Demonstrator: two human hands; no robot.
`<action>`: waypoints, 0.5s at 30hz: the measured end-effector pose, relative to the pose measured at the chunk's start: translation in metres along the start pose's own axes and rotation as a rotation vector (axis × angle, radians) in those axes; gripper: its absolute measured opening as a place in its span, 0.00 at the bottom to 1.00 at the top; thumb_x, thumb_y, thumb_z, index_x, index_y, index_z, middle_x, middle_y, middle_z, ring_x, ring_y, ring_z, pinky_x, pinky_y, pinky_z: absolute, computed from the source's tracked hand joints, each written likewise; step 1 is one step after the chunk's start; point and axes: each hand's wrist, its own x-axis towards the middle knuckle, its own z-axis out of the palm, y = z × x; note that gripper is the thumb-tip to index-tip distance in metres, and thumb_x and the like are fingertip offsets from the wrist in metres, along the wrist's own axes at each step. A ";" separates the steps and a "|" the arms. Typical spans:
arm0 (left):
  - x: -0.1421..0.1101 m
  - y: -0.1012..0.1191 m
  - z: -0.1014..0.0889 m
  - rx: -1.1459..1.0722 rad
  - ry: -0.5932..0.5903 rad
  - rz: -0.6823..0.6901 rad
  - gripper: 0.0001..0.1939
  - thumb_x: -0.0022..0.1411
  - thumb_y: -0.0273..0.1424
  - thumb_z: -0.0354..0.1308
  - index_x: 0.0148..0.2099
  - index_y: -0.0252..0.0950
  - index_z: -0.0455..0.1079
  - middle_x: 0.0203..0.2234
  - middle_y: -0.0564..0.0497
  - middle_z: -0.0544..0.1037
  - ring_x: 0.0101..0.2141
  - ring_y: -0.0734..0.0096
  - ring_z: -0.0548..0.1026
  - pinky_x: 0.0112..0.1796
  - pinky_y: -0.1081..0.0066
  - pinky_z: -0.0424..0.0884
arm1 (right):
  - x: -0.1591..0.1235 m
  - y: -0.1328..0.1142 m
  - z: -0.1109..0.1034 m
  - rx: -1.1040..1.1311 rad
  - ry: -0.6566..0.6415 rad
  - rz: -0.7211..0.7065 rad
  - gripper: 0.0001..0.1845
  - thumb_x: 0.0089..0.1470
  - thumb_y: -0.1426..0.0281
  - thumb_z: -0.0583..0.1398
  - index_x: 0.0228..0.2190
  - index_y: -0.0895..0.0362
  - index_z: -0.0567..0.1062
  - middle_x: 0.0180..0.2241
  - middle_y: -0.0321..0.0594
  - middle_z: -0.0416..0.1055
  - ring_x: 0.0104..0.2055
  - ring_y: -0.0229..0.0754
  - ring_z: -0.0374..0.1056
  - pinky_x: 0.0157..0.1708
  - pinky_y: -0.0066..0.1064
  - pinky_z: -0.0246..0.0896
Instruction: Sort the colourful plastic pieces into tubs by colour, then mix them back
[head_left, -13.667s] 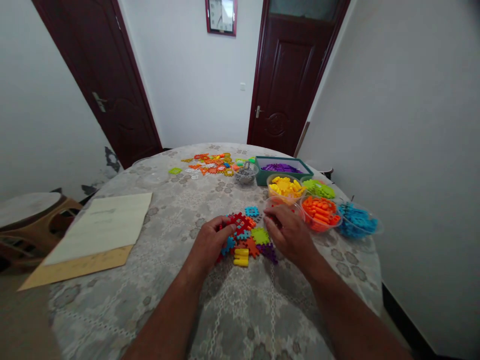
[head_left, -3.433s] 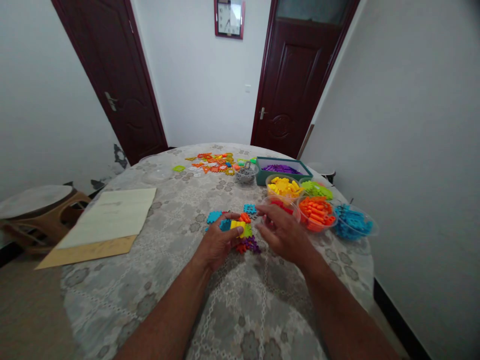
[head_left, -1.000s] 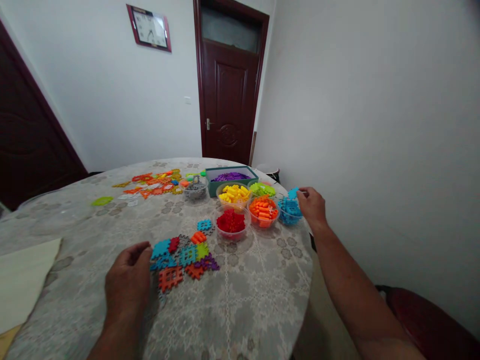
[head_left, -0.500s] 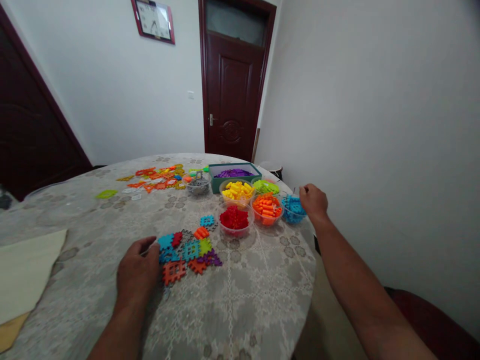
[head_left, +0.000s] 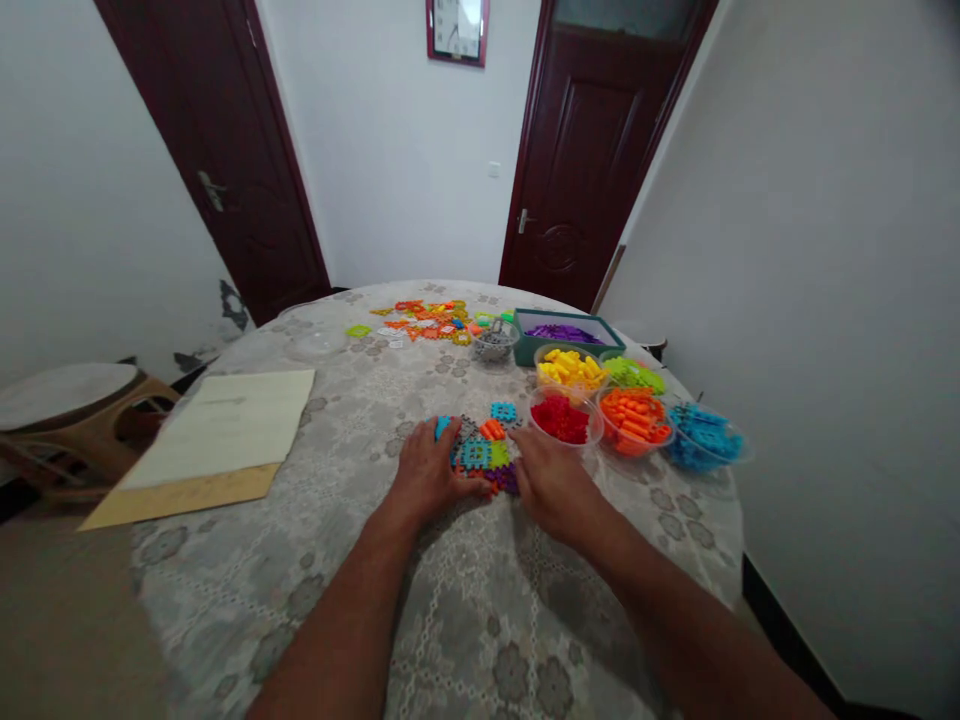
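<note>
A cluster of interlocking plastic pieces point(head_left: 478, 455) lies flat on the table between my two hands, in blue, green, grey, orange and purple. Along its left side rests my left hand point(head_left: 427, 470), fingers and thumb spread over the edge pieces and partly covering them. My right hand point(head_left: 555, 485) touches the right side of the cluster, its fingers stretched leftward and apart from the thumb. Small orange pieces point(head_left: 492, 429) sit on top near the middle. Just beyond is a separate blue square piece point(head_left: 503, 411).
Clear bowls hold red pieces point(head_left: 561, 418), yellow pieces point(head_left: 571, 368), orange pieces point(head_left: 636, 415) and blue pieces point(head_left: 703, 437). Behind them stands a green box point(head_left: 529, 348) of purple pieces. Loose orange pieces point(head_left: 424, 325) lie farther back. At left are paper sheets point(head_left: 225, 420) and a stool point(head_left: 82, 420).
My right hand has come from the blue bowl to the right side of the cluster. My left hand now spreads over the left edge. The camera view has turned left.
</note>
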 end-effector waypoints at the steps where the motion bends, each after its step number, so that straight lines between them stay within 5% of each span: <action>1: -0.002 -0.001 0.000 0.081 -0.035 0.008 0.61 0.39 0.51 0.80 0.72 0.42 0.62 0.71 0.33 0.61 0.71 0.30 0.56 0.68 0.44 0.50 | 0.003 -0.003 0.007 -0.078 -0.061 0.055 0.24 0.65 0.74 0.56 0.61 0.64 0.71 0.59 0.61 0.73 0.62 0.56 0.70 0.60 0.46 0.66; 7: -0.006 -0.012 0.010 0.212 -0.038 0.077 0.63 0.40 0.53 0.79 0.74 0.43 0.60 0.73 0.32 0.57 0.72 0.27 0.54 0.68 0.40 0.51 | 0.004 -0.002 0.034 -0.198 -0.260 0.182 0.19 0.66 0.70 0.58 0.55 0.64 0.74 0.51 0.59 0.76 0.54 0.56 0.73 0.54 0.40 0.67; 15: 0.000 -0.024 0.021 0.062 0.105 0.240 0.52 0.41 0.45 0.80 0.67 0.40 0.68 0.66 0.33 0.65 0.65 0.37 0.64 0.65 0.44 0.62 | 0.007 0.010 0.073 -0.010 -0.010 0.136 0.22 0.63 0.73 0.59 0.58 0.61 0.75 0.50 0.54 0.74 0.52 0.52 0.72 0.54 0.39 0.66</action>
